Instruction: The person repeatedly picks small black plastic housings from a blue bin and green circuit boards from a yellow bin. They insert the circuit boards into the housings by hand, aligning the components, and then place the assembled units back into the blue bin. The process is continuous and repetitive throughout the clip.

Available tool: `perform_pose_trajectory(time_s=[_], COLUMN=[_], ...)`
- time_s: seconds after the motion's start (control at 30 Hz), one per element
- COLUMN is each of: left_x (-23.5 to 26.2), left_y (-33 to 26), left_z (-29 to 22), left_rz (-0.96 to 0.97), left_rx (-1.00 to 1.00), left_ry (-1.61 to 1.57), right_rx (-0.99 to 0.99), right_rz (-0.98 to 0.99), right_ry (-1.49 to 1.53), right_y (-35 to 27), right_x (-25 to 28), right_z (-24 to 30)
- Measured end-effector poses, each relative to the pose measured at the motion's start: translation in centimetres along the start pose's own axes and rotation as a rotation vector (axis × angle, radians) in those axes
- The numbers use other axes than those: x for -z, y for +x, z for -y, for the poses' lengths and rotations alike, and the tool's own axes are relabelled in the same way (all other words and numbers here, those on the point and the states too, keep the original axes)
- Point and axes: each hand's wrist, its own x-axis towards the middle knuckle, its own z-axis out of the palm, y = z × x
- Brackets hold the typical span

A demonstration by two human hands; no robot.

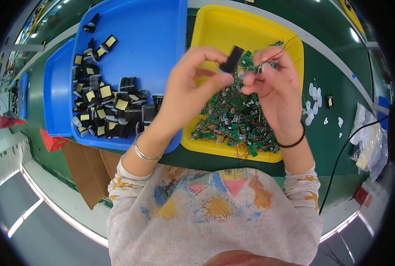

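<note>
Above the yellow tray (206, 33) my two hands are close together. Pinched between thumb and fingers of my left hand (195, 82) is a small black plastic housing (234, 59), held tilted. My right hand (275, 86) is closed on a small green circuit board (268, 65) with thin red wires trailing up from it. A narrow gap separates the board from the housing. Underneath lies a heap of similar green circuit boards (239, 117) with thin wires and small round parts. To the left, a blue tray (157, 26) holds many black housings with pale yellow pads (105, 91).
Right of the yellow tray lie several white oval pieces (313, 95), a single black part (330, 101) and a clear plastic bag (370, 142). A black cable (337, 159) runs past the bag. A brown cardboard box (84, 168) stands at the lower left, near a red container (51, 141).
</note>
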Motion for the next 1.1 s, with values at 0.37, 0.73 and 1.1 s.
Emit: perform_pose_trajectory(time_s=[0.37, 0.73, 1.1], left_x=[-0.8, -0.8, -0.6], left_y=[-0.5, -0.7, -0.8], left_z=[-1.4, -1.2, -1.4], left_rz=[0.007, -0.042, 0.02], left_rx=[0.274, 0.061, 0.057], left_ry=[-0.407, -0.207, -0.318], right_rx=[0.562, 0.546, 0.587], right_rz=[0.008, -0.045, -0.026], right_ry=[-0.572, -0.686, -0.745], right_y=[-0.6, -0.9, -1.3], right_x=[1.5, 1.3, 1.0], right_z=[-2.5, -2.1, -2.1])
